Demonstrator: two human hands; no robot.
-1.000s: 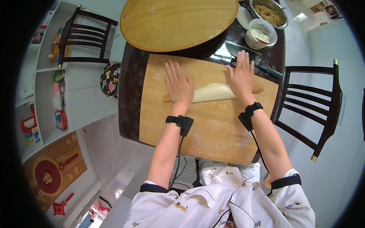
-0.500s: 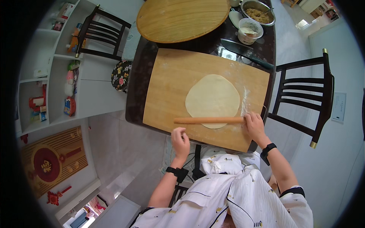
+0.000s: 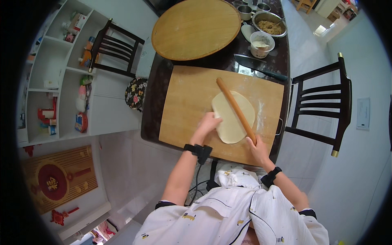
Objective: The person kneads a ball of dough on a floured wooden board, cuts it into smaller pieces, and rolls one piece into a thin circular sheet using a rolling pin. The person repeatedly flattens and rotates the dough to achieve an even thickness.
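A pale, flat sheet of dough (image 3: 227, 126) lies on the wooden board (image 3: 183, 98). Over it, slantwise from far left to near right, rests a wooden rolling pin (image 3: 236, 107). My right hand (image 3: 258, 150) is closed around the pin's near end, at the dough's lower right. At the dough's left edge, my left hand (image 3: 209, 121) has its fingers closed on the rim of the sheet. Part of that rim is hidden under the fingers. White flour is smeared on the board to the right of the dough.
Beyond the board lies a dark-handled kitchen knife (image 3: 259, 66). A plastic tub (image 3: 261, 45), a metal bowl of filling (image 3: 270, 25) and a large round woven tray (image 3: 196, 30) stand at the back of the dark table (image 3: 153, 118). Dark chairs (image 3: 322, 102) flank it.
The rolling pin has swung from lying crosswise at the dough's near edge to a slant across it. My left hand has come forward onto the dough's left edge. The whole view has shifted slightly.
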